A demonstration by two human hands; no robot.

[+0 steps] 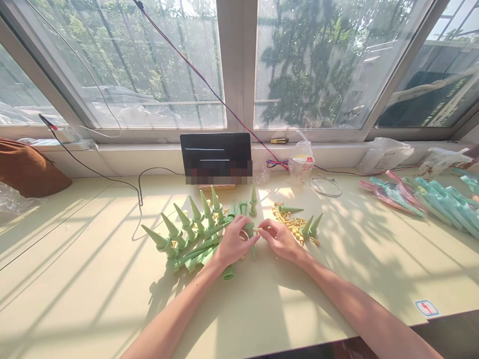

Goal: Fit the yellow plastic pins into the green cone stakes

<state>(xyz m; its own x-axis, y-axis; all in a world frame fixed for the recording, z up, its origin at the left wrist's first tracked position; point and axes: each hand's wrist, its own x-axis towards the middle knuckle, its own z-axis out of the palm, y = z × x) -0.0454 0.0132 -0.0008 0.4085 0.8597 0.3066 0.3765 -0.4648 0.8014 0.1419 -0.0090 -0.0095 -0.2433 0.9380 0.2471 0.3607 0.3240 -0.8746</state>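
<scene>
In my left hand (235, 242) is a green plastic spike (253, 252), its pointed end downward. My right hand (279, 238) pinches a small yellow peg (258, 230) against the spike's upper part; whether it sits inside a hole cannot be made out. Left of my hands stand several assembled green spikes (190, 234) in a slanting row, points up. Loose green tubes (198, 254) lie in front of them, and a green socket piece (228, 273) is nearest me. One spike (253, 199) stands beyond my hands. A heap of yellow pegs (292, 224) lies to the right, with green cones (316, 227) beside it.
A black tablet (217, 154) leans at the window side, its cable (140, 192) running left. A bagged cup (301, 162), a coiled white cable (325, 186) and teal and pink plastic items (430, 199) are at the right. A brown bag (30, 169) is far left.
</scene>
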